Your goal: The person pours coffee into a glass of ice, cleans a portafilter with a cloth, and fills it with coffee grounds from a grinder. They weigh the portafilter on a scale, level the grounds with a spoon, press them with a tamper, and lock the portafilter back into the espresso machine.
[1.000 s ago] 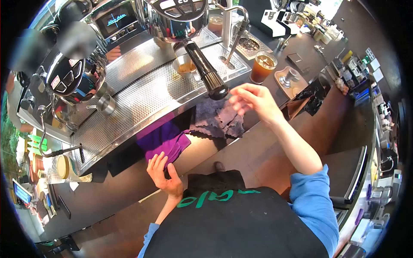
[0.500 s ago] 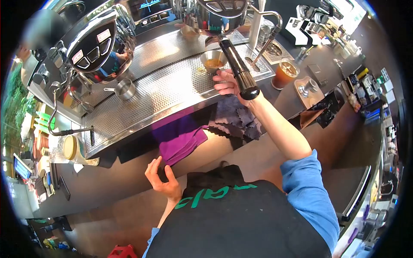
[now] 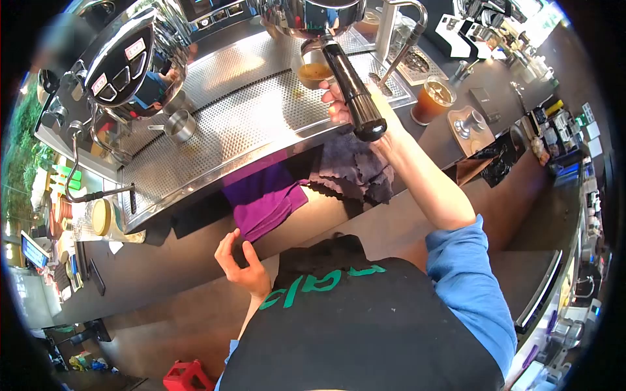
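Observation:
My right hand (image 3: 385, 114) reaches under the black portafilter handle (image 3: 354, 93), which juts from the right group head. Its fingers are closed at the side of a small steel cup (image 3: 313, 81) holding brown coffee. The cup is tilted below the group head; the handle partly hides my grip. My left hand (image 3: 244, 267) is held in the air before my apron (image 3: 332, 319), thumb and fingers apart, holding nothing. Nearest to it is a purple cloth (image 3: 267, 212) hanging over the counter's front edge.
A second steel cup (image 3: 181, 126) stands on the perforated drip tray (image 3: 228, 124). Steam wands (image 3: 104, 194) flank the machine. To the right are a glass of iced dark drink (image 3: 430, 104) and a tamper on a stand (image 3: 471, 133). A grey cloth (image 3: 352, 169) hangs in front.
The steel cup and my right hand have moved slightly up toward the group head, and the cup looks more tilted. My left hand stays open. The whole view has shifted a little.

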Demonstrator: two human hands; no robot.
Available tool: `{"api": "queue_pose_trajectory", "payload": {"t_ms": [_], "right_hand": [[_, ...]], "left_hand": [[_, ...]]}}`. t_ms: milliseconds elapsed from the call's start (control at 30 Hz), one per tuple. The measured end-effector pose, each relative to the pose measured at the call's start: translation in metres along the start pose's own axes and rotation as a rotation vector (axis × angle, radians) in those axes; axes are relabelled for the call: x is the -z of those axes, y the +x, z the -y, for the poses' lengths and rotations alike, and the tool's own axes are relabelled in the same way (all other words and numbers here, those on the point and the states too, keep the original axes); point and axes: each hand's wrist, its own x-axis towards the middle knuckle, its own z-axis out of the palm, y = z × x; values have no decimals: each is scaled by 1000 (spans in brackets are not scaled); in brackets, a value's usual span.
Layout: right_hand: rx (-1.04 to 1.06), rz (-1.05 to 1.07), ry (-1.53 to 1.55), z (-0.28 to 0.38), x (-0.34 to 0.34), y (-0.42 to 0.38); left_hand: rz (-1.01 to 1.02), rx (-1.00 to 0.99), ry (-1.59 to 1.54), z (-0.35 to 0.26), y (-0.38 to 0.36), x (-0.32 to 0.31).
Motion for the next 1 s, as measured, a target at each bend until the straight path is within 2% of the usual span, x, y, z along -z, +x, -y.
{"api": "queue_pose_trajectory", "payload": {"t_ms": [267, 500, 567, 600, 633, 667, 700, 733, 800, 833, 867, 933, 1000], "right_hand": [[-74, 40, -19, 13, 0, 3], [-46, 66, -136, 17, 1, -2], [508, -213, -823, -2, 25, 7], [-25, -306, -988, 23, 3, -4], [-41, -284, -530, 17, 19, 3], [-63, -474, -339, 18, -2, -6], [-31, -94, -106, 6, 44, 12], [33, -207, -208, 15, 32, 12], [-9, -30, -228, 13, 62, 24], [-5, 68, -264, 20, 55, 29], [-3, 95, -275, 24, 47, 32], [56, 81, -92, 25, 22, 10], [55, 129, -82, 21, 32, 14]], "left_hand": [[11, -5, 51, 3, -5, 1], [-23, 18, 12, 2, -7, 0], [-29, 19, 51, -4, -4, 1], [-9, 35, 82, -11, -4, 4], [-41, 42, 24, -14, -3, 3], [-24, -17, 96, -11, -2, 8], [-41, -30, 85, -5, -3, 10], [-60, 24, 70, -5, -5, 12], [-141, -8, 136, -5, -3, 18], [-147, -14, 144, -4, -1, 20], [-175, -7, 144, -4, 0, 21], [-172, 25, 181, -6, -6, 25], [-186, 47, 174, -3, -11, 28]]}}
